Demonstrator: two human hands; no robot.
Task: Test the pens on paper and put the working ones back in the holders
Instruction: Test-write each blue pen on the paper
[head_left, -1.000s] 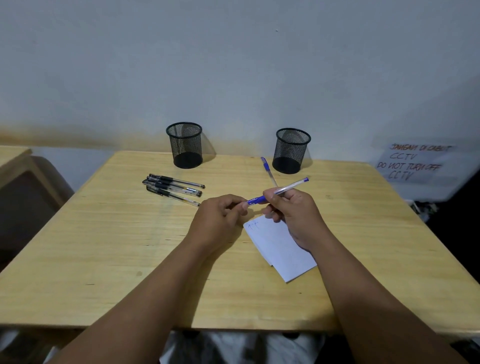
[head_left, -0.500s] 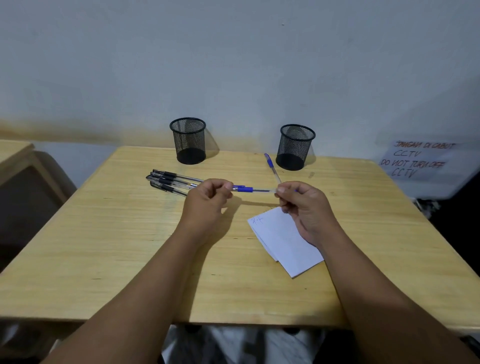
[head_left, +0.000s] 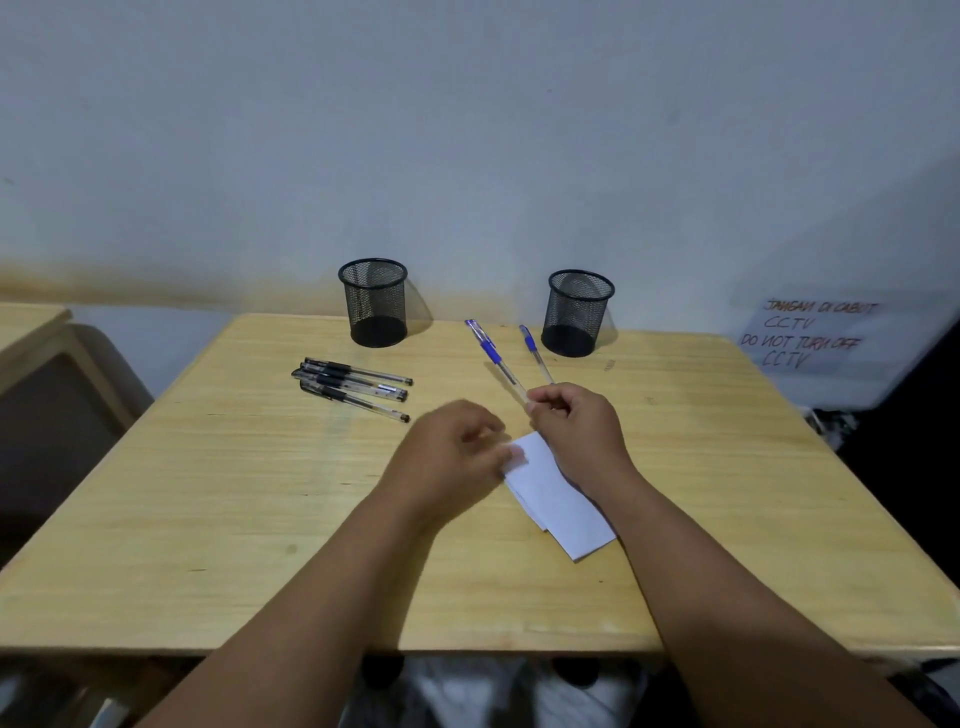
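My right hand (head_left: 576, 431) pinches the back end of a blue pen (head_left: 493, 358), which points away up-left with its capped end over the table. A second blue pen (head_left: 535, 353) lies beside it, near the right mesh holder (head_left: 579, 312). My left hand (head_left: 452, 452) is blurred, its fingers loosely curled at the top-left corner of the folded white paper (head_left: 561, 499), and I see nothing in it. Several black pens (head_left: 353, 384) lie in a bunch in front of the left mesh holder (head_left: 373, 301). Both holders look empty.
The wooden table (head_left: 208, 493) stands against a pale wall. Another wooden piece of furniture (head_left: 47, 343) is at the far left. A handwritten CCTV notice (head_left: 810, 332) hangs on the wall at the right.
My left hand let go of the blue pen and dropped to the paper's corner. My right hand swung the pen from level to pointing away towards the holders.
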